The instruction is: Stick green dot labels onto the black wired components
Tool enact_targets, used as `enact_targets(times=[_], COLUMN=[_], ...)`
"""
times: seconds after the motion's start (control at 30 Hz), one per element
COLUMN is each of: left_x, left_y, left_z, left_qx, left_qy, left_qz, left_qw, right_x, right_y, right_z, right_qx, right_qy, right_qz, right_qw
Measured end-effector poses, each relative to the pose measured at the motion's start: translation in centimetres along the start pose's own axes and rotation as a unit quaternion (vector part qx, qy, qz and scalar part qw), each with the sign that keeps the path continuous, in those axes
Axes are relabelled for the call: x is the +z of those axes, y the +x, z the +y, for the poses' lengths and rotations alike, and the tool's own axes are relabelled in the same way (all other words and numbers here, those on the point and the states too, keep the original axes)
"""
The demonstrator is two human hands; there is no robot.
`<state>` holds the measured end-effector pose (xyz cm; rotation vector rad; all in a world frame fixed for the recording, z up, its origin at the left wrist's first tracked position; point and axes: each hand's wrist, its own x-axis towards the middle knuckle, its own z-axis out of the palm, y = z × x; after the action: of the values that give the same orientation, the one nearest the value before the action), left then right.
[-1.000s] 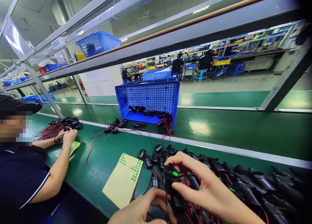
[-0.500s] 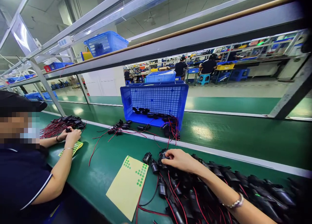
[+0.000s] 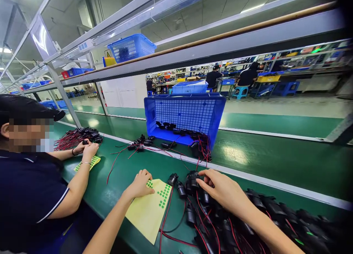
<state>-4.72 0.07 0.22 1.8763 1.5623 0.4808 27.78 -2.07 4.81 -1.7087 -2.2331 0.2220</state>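
Observation:
My left hand is over the top left corner of a pale yellow sheet with round green stickers. Its thumb reaches across the sheet, apart from the curled fingers; whether it touches the paper I cannot tell. My right hand has thumb and forefinger spread, with the fingertips right beside a black cylindrical part. Two similar parts, one upright and one tilted, stand between that part and the sheet. Many more black parts with red and black wires lie under and around my right forearm.
A blue crate lies on its side across the bench, with black parts spilling out. Loose parts lie left of it. At the left, a co-worker handles a part beside another wired pile. A metal shelf rail crosses overhead.
My left hand has come into view over the yellow sheet. My right hand's fingers have parted from their pinch on the black part. The view has shifted slightly.

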Motion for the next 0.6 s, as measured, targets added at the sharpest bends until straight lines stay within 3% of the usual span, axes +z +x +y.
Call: enact_targets(times=[0.17, 0.37, 0.47, 0.6], left_x=[-1.1, -0.5, 0.2, 0.8], left_y=[-2.7, -7.0, -8.1, -8.6], left_z=[2.2, 8.0, 10.3, 11.6], left_qx=[-0.046, -0.039, -0.037, -0.044], left_qy=[-0.184, -0.381, -0.436, -0.491], left_qz=[-0.025, -0.060, -0.074, -0.076], left_qw=[0.982, 0.922, 0.896, 0.867], right_x=[-0.2, 0.4, 0.6, 0.2], right_y=[-2.8, -5.4, -6.1, -6.4], right_z=[-2.2, -6.0, -6.8, -6.9], right_qx=[-0.108, -0.251, -0.282, -0.295], right_qy=[0.075, 0.138, 0.139, 0.127], right_qz=[0.093, 0.202, 0.242, 0.273], right_qw=[0.987, 0.937, 0.918, 0.907])
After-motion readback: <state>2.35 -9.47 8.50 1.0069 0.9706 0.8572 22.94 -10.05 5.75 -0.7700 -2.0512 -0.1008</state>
